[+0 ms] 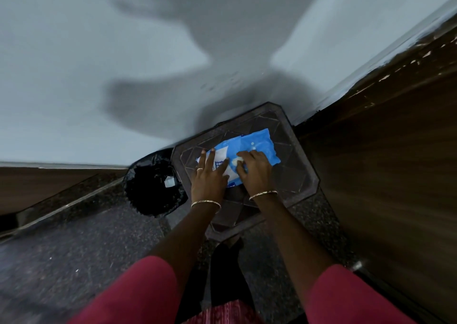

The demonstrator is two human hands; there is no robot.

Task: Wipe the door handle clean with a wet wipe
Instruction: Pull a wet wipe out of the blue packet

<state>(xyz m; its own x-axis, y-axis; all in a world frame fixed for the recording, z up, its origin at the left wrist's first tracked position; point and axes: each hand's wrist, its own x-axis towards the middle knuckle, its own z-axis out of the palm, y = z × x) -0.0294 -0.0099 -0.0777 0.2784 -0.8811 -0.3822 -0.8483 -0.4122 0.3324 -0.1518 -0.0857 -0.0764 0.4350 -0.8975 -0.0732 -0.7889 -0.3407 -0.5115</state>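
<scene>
A blue wet-wipe pack (pixel 259 144) lies flat on a dark plastic stool (pixel 300 175) against the wall. My left hand (pixel 210 175) rests palm down on the pack's near left part, fingers spread, pinning it. My right hand (pixel 254 166) sits on the pack's middle, its fingertips pinched on a bit of white wipe (pixel 236 161) at the opening. No door handle is in view.
A bin lined with a black bag (pixel 154 187) stands left of the stool, with a small white scrap inside. A brown wooden door or panel (pixel 383 162) runs along the right. A pale wall (pixel 99 63) is ahead, over a dark speckled floor (pixel 86 244).
</scene>
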